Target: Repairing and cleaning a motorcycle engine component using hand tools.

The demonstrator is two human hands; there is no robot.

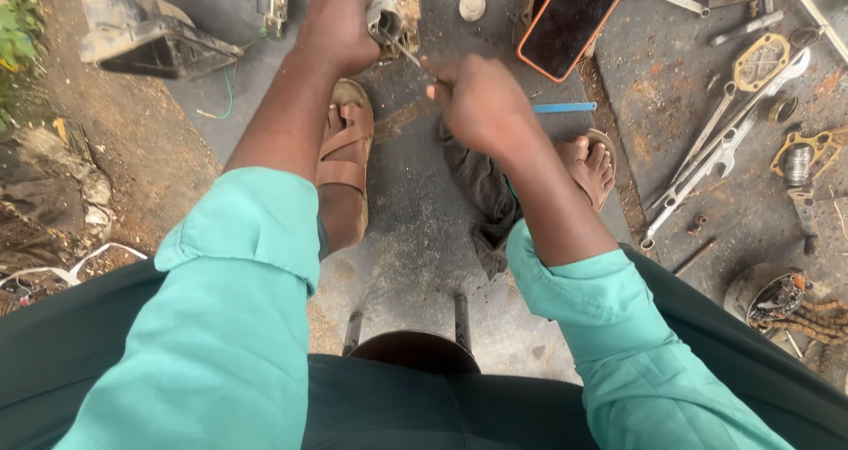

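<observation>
Dull grimy metal part (395,13), matt dark cloth rag (481,194), glossy phone screen (574,17).

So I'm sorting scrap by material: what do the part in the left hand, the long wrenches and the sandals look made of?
Part gripped by the left hand: likely cast metal, dull grey, grimy. Wrenches: steel by the look, silvery, worn. Sandals: brown leather or imitation, matte straps.

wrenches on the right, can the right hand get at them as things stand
Probably not at once: the right hand is closed on a thin tool at the metal part. The wrenches lie uncovered on the ground.
</observation>
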